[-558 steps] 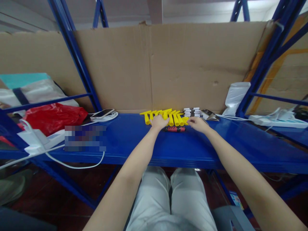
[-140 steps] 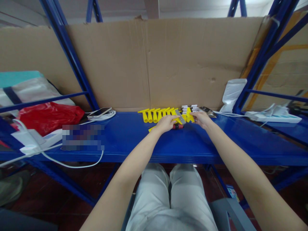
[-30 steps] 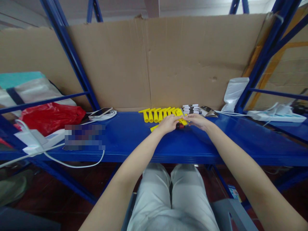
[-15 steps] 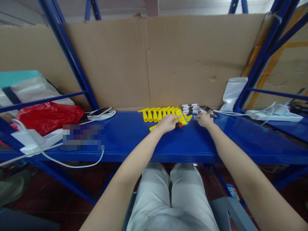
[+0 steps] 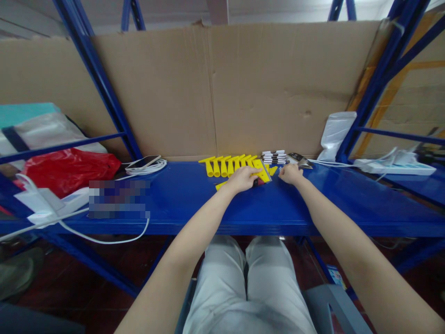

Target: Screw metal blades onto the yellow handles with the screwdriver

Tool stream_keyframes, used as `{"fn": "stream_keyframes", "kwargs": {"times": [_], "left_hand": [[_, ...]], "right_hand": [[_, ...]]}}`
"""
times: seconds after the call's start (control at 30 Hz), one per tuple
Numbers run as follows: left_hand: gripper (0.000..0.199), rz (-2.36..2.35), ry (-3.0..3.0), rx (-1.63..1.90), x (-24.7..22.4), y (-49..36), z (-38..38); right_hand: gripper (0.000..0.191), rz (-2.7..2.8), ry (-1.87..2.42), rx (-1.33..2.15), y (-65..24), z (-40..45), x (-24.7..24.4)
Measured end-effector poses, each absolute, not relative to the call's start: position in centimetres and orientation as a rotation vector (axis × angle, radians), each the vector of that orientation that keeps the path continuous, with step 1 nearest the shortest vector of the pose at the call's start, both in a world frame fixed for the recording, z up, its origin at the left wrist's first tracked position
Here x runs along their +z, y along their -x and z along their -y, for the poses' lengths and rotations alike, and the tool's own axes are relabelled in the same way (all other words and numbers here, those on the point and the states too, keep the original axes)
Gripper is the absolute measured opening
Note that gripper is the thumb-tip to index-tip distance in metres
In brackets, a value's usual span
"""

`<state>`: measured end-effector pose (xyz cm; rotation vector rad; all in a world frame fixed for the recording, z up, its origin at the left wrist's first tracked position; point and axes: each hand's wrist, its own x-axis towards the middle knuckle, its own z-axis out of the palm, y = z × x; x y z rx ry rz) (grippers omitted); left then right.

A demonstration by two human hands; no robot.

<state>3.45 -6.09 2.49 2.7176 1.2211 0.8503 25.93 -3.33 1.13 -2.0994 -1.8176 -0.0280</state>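
Note:
My left hand (image 5: 244, 179) is closed on a yellow scraper (image 5: 263, 171) with a flat head, held just above the blue shelf. Under its fingers shows a red and black tool (image 5: 258, 182). To the right, my right hand (image 5: 290, 174) has its fingers pinched together low over the shelf, beside small metal bits; what it holds is too small to make out. Several yellow handles (image 5: 224, 166) stand in a row behind my left hand. Small white packs with black bands (image 5: 274, 157) are stacked behind the gap between my hands.
Dark packaging (image 5: 299, 160) and a white pouch (image 5: 335, 135) lie at the back right, near a power strip (image 5: 399, 167). On the left are a coiled white cable (image 5: 148, 167), a red bag (image 5: 71, 169) and white adapters. Cardboard (image 5: 260, 88) walls the back.
My right hand has moved slightly left and closer to my left hand, its fingers now drawn together. The left hand has hardly moved and keeps the scraper.

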Motion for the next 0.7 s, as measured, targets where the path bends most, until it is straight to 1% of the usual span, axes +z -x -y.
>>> {"fn": "stream_keyframes", "kwargs": {"times": [0.13, 0.23, 0.33, 0.43, 0.5, 0.7], "left_hand": [[0.034, -1.212, -2.731, 0.831, 2.5, -3.6, 6.3], [0.033, -1.199, -2.734, 0.819, 2.5, -3.7, 6.5], [0.033, -1.203, -2.748, 0.782, 2.7, -3.7, 6.8], [0.034, -1.209, -2.778, 0.741, 3.0, -3.8, 7.2], [0.034, -1.21, -2.808, 0.713, 3.1, -3.8, 7.5], [0.037, -1.219, -2.9, 0.654, 2.9, -4.0, 7.8]], "right_hand": [[0.01, 1.86, 2.109, 0.089, -25.9, 3.1, 1.4], [0.008, 1.822, 2.021, 0.044, -26.0, 3.0, 1.5], [0.008, 1.761, 1.739, 0.092, -25.8, 3.1, 1.7], [0.013, 1.679, 1.336, 0.284, -24.9, 3.4, 2.0], [0.015, 1.634, 1.168, 0.375, -23.9, 3.7, 2.2], [0.012, 1.719, 1.118, 0.286, -22.5, 3.7, 1.9]]}}
